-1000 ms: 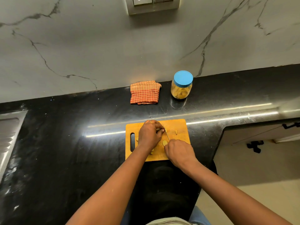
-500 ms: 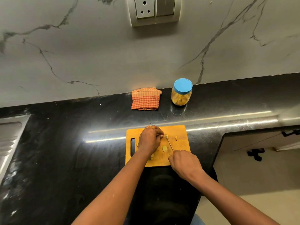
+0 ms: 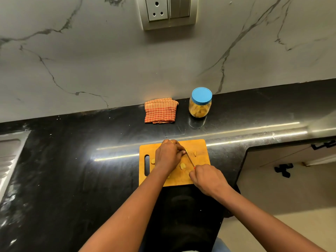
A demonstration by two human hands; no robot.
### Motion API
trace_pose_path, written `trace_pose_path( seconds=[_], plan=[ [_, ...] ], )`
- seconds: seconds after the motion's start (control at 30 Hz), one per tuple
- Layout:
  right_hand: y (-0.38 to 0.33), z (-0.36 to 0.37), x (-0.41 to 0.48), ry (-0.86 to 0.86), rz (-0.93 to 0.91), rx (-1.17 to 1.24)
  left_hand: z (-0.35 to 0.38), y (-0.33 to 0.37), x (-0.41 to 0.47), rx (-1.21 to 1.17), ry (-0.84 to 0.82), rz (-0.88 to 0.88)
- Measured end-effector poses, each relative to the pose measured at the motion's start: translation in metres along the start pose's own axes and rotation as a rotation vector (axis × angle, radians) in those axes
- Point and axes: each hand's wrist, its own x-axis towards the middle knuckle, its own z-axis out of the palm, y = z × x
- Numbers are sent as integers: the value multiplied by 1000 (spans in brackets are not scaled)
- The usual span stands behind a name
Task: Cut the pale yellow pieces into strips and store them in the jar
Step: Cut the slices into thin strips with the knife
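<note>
An orange cutting board (image 3: 200,175) lies at the counter's front edge. My left hand (image 3: 168,154) sits curled on it, fingertips pinching a pale yellow piece (image 3: 186,151) at the knife tip. My right hand (image 3: 207,178) grips the handle of a small knife (image 3: 190,159), whose thin blade angles up-left toward that piece. Other pale yellow pieces lie loose on the board: one (image 3: 182,166) between my hands, one (image 3: 153,161) by the handle slot, a small strip (image 3: 195,153) to the right. The jar (image 3: 200,106) with a blue lid (image 3: 201,95) stands closed near the wall, holding yellow pieces.
A folded orange checked cloth (image 3: 161,110) lies left of the jar against the marble wall. A steel sink drainboard (image 3: 9,157) is at the far left. The black counter (image 3: 72,170) drops off on the right to cabinet fronts (image 3: 291,160). A wall socket (image 3: 157,9) sits above.
The camera tilted upward, so everything sits lower in the frame. My right hand drew the knife back toward me, and the blade now shows longer between my hands.
</note>
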Motion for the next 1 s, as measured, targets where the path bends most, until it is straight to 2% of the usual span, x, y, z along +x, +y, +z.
trace_pose_path(
  seconds=[0.2, 0.43, 0.63, 0.77, 1.0],
  plan=[
    [-2, -4, 2, 17, -5, -35, -5, 3, 6, 79, -11, 49],
    [-10, -1, 6, 37, 29, -18, -2, 7, 4, 69, 34, 11],
    [-12, -4, 12, 29, -22, -34, -3, 5, 6, 53, 17, -13],
    [-11, -6, 7, 14, -38, -60, -3, 1, 5, 33, 4, 9],
    [-10, -1, 8, 32, 17, 28, -3, 2, 7, 100, 0, 76]
  ],
)
